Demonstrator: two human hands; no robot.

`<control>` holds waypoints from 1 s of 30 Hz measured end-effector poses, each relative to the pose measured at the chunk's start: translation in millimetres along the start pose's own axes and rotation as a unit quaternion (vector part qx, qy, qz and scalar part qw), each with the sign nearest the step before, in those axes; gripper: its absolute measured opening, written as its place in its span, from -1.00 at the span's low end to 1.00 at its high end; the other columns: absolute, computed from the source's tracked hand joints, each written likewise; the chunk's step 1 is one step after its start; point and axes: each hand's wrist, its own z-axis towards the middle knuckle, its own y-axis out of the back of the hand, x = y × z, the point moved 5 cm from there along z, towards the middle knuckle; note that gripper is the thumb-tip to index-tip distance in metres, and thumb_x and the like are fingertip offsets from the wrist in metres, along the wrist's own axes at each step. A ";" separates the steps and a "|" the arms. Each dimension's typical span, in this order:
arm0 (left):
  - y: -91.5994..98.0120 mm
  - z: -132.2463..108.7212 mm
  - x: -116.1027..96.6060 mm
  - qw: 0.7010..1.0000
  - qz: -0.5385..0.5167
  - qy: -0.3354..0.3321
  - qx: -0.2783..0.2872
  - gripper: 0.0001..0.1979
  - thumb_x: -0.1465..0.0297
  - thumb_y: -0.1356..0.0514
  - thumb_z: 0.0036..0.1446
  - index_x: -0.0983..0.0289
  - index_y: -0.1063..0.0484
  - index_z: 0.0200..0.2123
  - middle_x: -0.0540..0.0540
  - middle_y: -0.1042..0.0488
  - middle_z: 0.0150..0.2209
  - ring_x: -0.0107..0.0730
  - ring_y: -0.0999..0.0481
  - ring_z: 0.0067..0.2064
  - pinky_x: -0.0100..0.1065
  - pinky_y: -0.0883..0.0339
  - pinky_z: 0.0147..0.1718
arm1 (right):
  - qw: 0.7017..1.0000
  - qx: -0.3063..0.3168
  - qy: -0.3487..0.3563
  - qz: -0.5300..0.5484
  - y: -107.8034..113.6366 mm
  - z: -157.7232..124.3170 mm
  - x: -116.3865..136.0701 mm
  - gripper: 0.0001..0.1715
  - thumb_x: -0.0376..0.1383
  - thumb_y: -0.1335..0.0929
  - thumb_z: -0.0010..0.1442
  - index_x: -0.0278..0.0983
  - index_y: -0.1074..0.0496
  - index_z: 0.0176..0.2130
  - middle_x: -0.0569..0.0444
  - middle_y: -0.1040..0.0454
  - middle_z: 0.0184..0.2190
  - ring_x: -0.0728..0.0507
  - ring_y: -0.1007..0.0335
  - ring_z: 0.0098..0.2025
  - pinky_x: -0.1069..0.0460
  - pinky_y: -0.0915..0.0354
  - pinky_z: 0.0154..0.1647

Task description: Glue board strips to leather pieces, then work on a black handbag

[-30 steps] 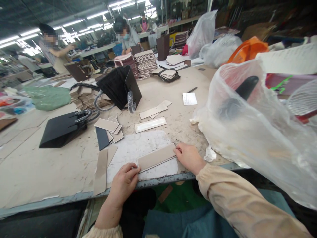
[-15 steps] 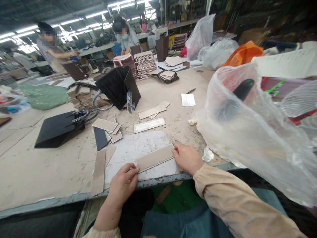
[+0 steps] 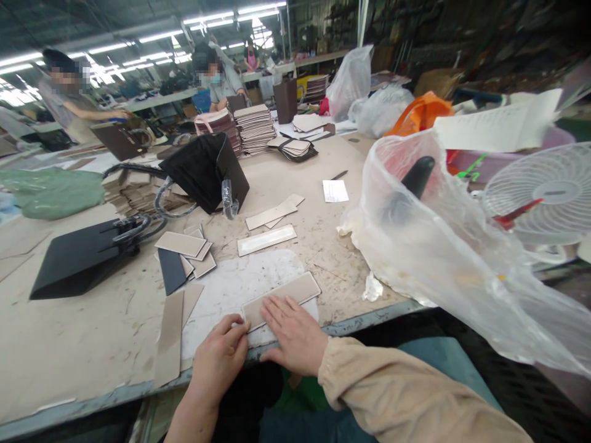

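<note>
Resting palm down with fingers outstretched, the right hand lies over a beige rectangular strip without gripping it, while the left hand pinches the strip's left end between thumb and forefinger. That strip sits on a white sheet by the worktable's near edge, beyond which stands a black handbag.

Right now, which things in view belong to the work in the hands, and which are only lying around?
Belonging, it seems:
beige strip: right hand's fingers flat on it, left hand at its left end
white sheet beneath it
nearby loose strips, probably

Lying around, probably:
translucent plastic bag
crumpled scrap
orange plastic
</note>
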 end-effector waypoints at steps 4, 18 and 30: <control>0.4 -1.0 -0.8 0.999 0.008 0.020 0.028 -0.76 0.38 -0.04 0.15 0.13 -0.51 -0.23 0.02 -0.45 -0.13 -0.45 -0.52 -0.30 -0.47 -0.37 -0.38 | 0.999 0.019 -0.047 -0.018 13.7 -4.5 -24.4 -0.08 0.16 -0.10 0.20 -0.46 -0.06 0.25 -0.17 0.04 0.30 -0.21 0.20 0.33 -0.15 0.21 0.31; 3.0 3.2 -52.5 0.999 0.009 0.012 -0.038 -0.62 0.38 0.04 0.22 0.33 -0.34 0.05 0.23 -0.39 0.07 -0.16 -0.30 0.13 -0.16 -0.24 0.08 | 0.987 0.003 -0.114 -0.117 23.3 -24.0 -71.0 -0.10 0.13 -0.10 0.21 -0.47 -0.05 0.26 -0.17 0.04 0.30 -0.28 0.19 0.32 -0.24 0.16 0.28; -19.5 5.7 -42.6 0.991 0.094 -0.042 0.091 -0.34 0.12 0.14 0.25 0.45 0.02 0.26 0.33 0.04 0.29 -0.05 0.02 0.30 0.02 -0.05 0.17 | 0.985 0.007 -0.136 -0.110 22.7 -20.0 -71.6 -0.10 0.13 -0.11 0.20 -0.47 -0.08 0.25 -0.18 0.02 0.29 -0.30 0.18 0.32 -0.24 0.17 0.28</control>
